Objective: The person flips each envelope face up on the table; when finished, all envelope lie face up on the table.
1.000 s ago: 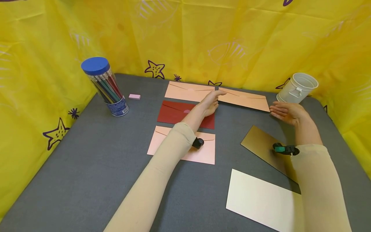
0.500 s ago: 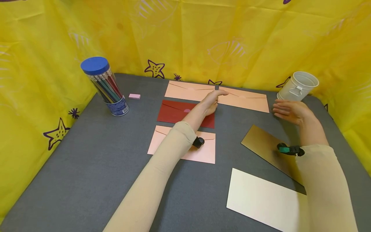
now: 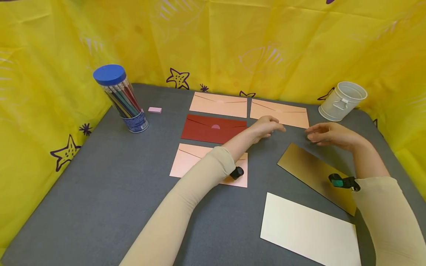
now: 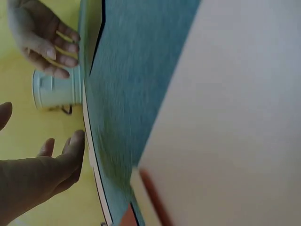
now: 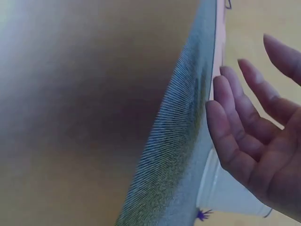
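We see the left hand (image 3: 266, 127) over the lower edge of the peach paper envelope (image 3: 283, 112) at the right of the far row, its fingers loose and holding nothing; contact with the paper we cannot tell. The right hand (image 3: 336, 135) is also unclenched and grasps nothing, its relaxed fingers pointing left, near that envelope's right corner and in front of the white metal bucket (image 3: 337, 103).

What might go wrong, we judge, is mostly snagging. The left sleeve crosses the pale pink paper envelope (image 3: 188, 159), and the black wrist camera (image 3: 237, 173) hangs above it; a low pull back could drag that sheet askew, or catch the dark red paper envelope (image 3: 206, 129) just beyond. The right wrist's dark camera (image 3: 335, 180) sits over the flat gold paper rectangle (image 3: 311, 173), so dropping that wrist could shove it toward the cream-white paper rectangle (image 3: 307, 231) nearer us. A backward swing of the right hand could knock the bucket.

As for edges, the second peach envelope (image 3: 217, 105) stands apart from its neighbour by only a narrow gap, and both lie close to the rear edge, by the yellow cloth (image 3: 233, 48). Between the hands we find a little room; between the pink envelope and the gold rectangle runs a wider strip. The broadest stretch of grey bench (image 3: 100, 207) is at the left.
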### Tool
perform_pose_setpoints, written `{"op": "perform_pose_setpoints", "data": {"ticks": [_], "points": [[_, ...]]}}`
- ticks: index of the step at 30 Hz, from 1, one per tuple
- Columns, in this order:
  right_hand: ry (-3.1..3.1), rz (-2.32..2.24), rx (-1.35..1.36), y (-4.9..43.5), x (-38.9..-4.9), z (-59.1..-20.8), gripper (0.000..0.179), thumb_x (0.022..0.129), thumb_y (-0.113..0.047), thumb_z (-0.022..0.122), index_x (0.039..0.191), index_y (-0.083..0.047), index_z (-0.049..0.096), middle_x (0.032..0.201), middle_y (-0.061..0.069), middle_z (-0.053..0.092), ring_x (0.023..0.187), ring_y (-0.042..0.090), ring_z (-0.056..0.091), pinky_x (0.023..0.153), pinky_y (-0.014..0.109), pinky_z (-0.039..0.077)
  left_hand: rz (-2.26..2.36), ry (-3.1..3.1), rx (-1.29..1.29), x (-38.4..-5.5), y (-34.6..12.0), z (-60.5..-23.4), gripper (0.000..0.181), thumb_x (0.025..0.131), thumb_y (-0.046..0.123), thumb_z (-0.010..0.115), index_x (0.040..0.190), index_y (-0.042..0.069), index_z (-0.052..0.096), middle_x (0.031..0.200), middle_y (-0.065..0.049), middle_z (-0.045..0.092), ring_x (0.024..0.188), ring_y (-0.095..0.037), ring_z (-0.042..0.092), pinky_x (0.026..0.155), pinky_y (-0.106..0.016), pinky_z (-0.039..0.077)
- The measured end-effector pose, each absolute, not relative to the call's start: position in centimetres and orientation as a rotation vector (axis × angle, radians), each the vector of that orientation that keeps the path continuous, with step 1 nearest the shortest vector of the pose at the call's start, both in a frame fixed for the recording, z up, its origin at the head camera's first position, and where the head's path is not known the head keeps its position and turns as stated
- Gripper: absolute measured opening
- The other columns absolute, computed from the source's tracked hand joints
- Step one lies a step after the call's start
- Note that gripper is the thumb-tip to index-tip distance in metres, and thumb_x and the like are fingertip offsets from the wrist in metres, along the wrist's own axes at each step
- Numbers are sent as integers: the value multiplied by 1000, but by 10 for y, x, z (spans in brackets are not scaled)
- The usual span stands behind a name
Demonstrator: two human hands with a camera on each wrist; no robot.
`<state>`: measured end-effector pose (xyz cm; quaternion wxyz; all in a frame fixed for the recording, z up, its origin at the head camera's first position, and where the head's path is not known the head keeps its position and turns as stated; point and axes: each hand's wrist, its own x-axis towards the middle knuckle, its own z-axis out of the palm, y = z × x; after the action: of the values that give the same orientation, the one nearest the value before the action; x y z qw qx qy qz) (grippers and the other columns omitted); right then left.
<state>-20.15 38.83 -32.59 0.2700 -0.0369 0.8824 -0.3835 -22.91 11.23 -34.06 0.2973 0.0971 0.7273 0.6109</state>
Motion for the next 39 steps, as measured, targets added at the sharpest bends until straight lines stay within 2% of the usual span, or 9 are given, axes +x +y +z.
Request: {"op": "perform_pose_setpoints", "data": {"ticks": [3, 5, 7, 13, 17, 20, 28, 34, 39], "points": [[2394, -929, -164, 381, -194, -327, 53, 99, -25, 59, 140, 5, 43, 132, 11, 57, 98, -9, 59, 89, 24, 56, 1561, 1948, 307, -216, 122, -344, 59, 89, 21, 72, 141, 8, 48, 129, -9, 56, 106, -23, 59, 92, -32, 54], [2407, -880, -197, 379, -189, -328, 52, 98, -24, 60, 139, 5, 45, 136, 21, 54, 97, -11, 57, 88, 23, 56, 1503, 1968, 345, -207, 127, -346, 61, 88, 23, 73, 141, 10, 47, 133, -8, 56, 108, -21, 62, 88, -29, 55], [2432, -841, -225, 378, -185, -329, 52, 97, -24, 62, 138, 4, 46, 136, 24, 54, 97, -11, 56, 86, 21, 55, 1448, 1984, 384, -200, 132, -347, 63, 88, 23, 74, 142, 11, 46, 140, -7, 54, 113, -20, 60, 87, -27, 55], [2500, -731, -268, 379, -176, -333, 50, 92, -25, 70, 131, 2, 53, 128, 18, 59, 104, 5, 55, 81, 16, 49, 1292, 2043, 474, -186, 140, -347, 69, 86, 19, 76, 145, 11, 42, 151, -5, 46, 126, -20, 54, 96, -26, 50], [2510, -657, -279, 374, -173, -335, 53, 85, -25, 77, 123, 3, 53, 116, 15, 59, 102, 17, 53, 78, 18, 48, 1188, 2100, 502, -183, 141, -348, 72, 84, 15, 76, 146, 9, 41, 151, -5, 46, 135, -22, 49, 107, -30, 45], [2527, -605, -307, 368, -171, -335, 56, 78, -22, 83, 116, 4, 51, 107, 15, 55, 96, 21, 50, 74, 20, 45, 1137, 2138, 529, -182, 140, -350, 72, 83, 12, 76, 146, 7, 41, 150, -5, 47, 137, -22, 47, 110, -30, 45], [2538, -597, -346, 354, -167, -336, 60, 69, -16, 90, 106, 3, 47, 92, 12, 44, 84, 20, 41, 64, 25, 35, 1046, 2220, 593, -182, 141, -353, 73, 77, -2, 73, 144, 11, 47, 146, -4, 51, 133, -17, 50, 101, -22, 48], [2576, -571, -363, 353, -165, -338, 56, 72, -17, 87, 105, 1, 45, 94, 12, 46, 86, 21, 43, 66, 25, 37, 1009, 2295, 631, -181, 143, -354, 76, 74, -8, 72, 143, 13, 50, 145, -3, 55, 129, -13, 53, 93, -15, 47], [2587, -619, -388, 355, -165, -338, 46, 79, -15, 82, 102, -1, 44, 90, 10, 48, 83, 18, 46, 66, 24, 38, 1093, 2287, 536, -179, 144, -354, 79, 75, -11, 70, 146, 13, 45, 143, -5, 57, 126, -19, 57, 76, -18, 47]]}}
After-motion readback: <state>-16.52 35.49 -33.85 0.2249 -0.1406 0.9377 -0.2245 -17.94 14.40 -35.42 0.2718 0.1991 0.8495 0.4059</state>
